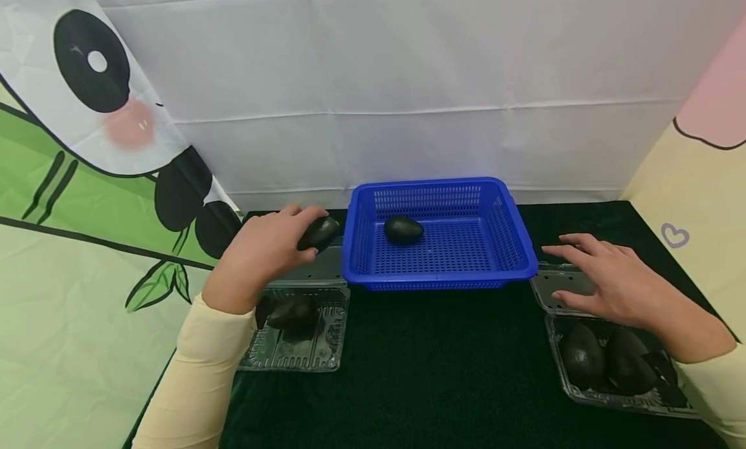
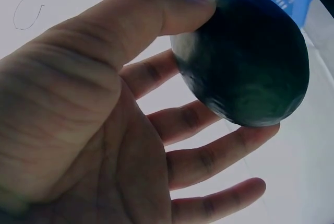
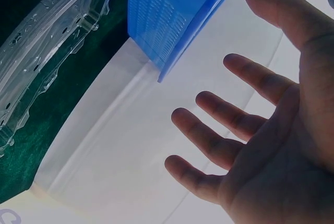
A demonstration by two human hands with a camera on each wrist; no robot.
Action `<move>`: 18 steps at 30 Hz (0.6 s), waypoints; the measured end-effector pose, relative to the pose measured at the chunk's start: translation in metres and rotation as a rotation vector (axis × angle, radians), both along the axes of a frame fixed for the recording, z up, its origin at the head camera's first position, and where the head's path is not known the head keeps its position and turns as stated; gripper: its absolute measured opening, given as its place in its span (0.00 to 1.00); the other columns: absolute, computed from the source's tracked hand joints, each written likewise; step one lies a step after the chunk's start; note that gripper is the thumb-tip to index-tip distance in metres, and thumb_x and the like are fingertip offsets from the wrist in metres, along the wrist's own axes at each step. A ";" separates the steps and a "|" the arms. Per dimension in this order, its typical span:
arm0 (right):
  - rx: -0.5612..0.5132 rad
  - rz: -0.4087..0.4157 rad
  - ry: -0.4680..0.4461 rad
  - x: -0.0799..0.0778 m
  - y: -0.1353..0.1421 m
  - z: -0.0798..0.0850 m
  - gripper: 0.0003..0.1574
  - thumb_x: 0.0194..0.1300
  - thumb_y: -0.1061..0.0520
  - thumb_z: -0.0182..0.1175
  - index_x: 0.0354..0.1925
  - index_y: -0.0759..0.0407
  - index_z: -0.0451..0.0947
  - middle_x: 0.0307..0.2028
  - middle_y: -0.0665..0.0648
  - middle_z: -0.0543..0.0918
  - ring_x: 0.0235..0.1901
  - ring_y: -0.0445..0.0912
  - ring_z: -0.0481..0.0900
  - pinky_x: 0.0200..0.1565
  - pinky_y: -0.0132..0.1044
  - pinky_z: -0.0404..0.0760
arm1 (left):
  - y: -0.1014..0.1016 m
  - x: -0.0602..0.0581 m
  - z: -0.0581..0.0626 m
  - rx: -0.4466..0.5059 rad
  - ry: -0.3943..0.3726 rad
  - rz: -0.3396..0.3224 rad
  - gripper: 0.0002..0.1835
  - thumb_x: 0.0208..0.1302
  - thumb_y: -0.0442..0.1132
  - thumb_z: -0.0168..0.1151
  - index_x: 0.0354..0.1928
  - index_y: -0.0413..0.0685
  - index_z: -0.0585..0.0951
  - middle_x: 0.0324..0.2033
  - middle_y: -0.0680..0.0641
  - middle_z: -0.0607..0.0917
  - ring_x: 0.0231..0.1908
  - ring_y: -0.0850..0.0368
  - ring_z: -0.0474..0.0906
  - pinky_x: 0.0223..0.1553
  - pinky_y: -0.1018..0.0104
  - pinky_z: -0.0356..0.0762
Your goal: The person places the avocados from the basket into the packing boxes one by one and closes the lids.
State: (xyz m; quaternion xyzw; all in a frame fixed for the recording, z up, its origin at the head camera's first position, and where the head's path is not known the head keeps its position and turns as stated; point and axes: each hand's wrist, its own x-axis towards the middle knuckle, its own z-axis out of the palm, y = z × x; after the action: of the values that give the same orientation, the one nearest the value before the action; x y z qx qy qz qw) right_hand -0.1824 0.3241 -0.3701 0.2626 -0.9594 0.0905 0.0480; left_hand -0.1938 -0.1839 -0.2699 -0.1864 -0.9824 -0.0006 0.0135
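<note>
Presently, left hand [image 1: 265,249] grips an avocado [image 1: 319,234] near the blue basket [image 1: 437,278]; right hand [image 1: 614,284] hovers, fingers [image 3: 206,138] parted, seemingly above a clear lid [image 1: 556,282].

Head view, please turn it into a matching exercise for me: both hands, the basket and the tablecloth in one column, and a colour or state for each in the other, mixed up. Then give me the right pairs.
Column one:
1. Left hand
2. Right hand
3. Basket
4. Tablecloth

Column two:
A. Blue, with one avocado inside
B. Holding nothing, fingers apart
C. Dark green, spread under the basket
D. Gripping another avocado

Right pairs: 1-D, 2-B, 3-A, 4-C.
</note>
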 end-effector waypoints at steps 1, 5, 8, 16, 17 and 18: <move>-0.001 0.002 0.002 0.000 0.000 0.000 0.46 0.60 0.43 0.76 0.71 0.54 0.71 0.67 0.69 0.69 0.59 0.73 0.74 0.56 0.79 0.65 | -0.002 0.002 -0.001 0.000 0.004 -0.003 0.32 0.67 0.47 0.72 0.70 0.54 0.73 0.50 0.41 0.82 0.36 0.46 0.82 0.40 0.45 0.81; -0.001 0.001 0.005 0.000 0.001 0.000 0.46 0.60 0.43 0.76 0.71 0.53 0.72 0.68 0.69 0.69 0.59 0.73 0.74 0.55 0.78 0.65 | -0.011 0.008 -0.007 0.006 0.013 -0.002 0.31 0.65 0.45 0.72 0.68 0.53 0.74 0.49 0.40 0.83 0.35 0.47 0.82 0.38 0.45 0.81; -0.001 -0.002 0.004 0.000 0.001 0.000 0.46 0.60 0.43 0.76 0.71 0.53 0.72 0.68 0.69 0.69 0.59 0.73 0.74 0.55 0.78 0.65 | -0.017 0.010 -0.015 0.012 -0.001 0.011 0.31 0.65 0.45 0.73 0.68 0.53 0.74 0.49 0.39 0.83 0.34 0.47 0.82 0.37 0.46 0.82; -0.012 -0.001 0.017 0.001 0.003 -0.001 0.46 0.59 0.43 0.77 0.70 0.53 0.72 0.67 0.69 0.69 0.59 0.73 0.74 0.56 0.78 0.65 | -0.028 0.014 -0.036 0.032 -0.033 0.026 0.31 0.64 0.45 0.74 0.68 0.53 0.75 0.49 0.39 0.83 0.34 0.48 0.81 0.36 0.47 0.82; -0.013 0.001 0.020 0.001 0.003 -0.001 0.46 0.59 0.44 0.77 0.70 0.53 0.72 0.67 0.70 0.70 0.58 0.73 0.75 0.56 0.78 0.65 | -0.029 0.014 -0.039 0.030 -0.032 0.023 0.32 0.64 0.45 0.74 0.68 0.53 0.75 0.49 0.39 0.83 0.34 0.48 0.81 0.36 0.47 0.82; -0.015 0.002 0.020 0.002 0.003 -0.001 0.46 0.58 0.44 0.77 0.70 0.53 0.72 0.67 0.70 0.70 0.58 0.73 0.75 0.56 0.78 0.65 | -0.030 0.015 -0.041 0.030 -0.033 0.022 0.31 0.63 0.45 0.74 0.68 0.53 0.75 0.49 0.39 0.83 0.34 0.48 0.81 0.36 0.47 0.82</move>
State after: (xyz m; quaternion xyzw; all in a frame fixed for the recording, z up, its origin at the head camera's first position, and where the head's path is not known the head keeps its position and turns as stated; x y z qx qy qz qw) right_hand -0.1807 0.3275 -0.3706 0.2641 -0.9580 0.0948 0.0595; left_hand -0.1791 -0.2134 -0.3112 -0.1756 -0.9843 -0.0183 0.0003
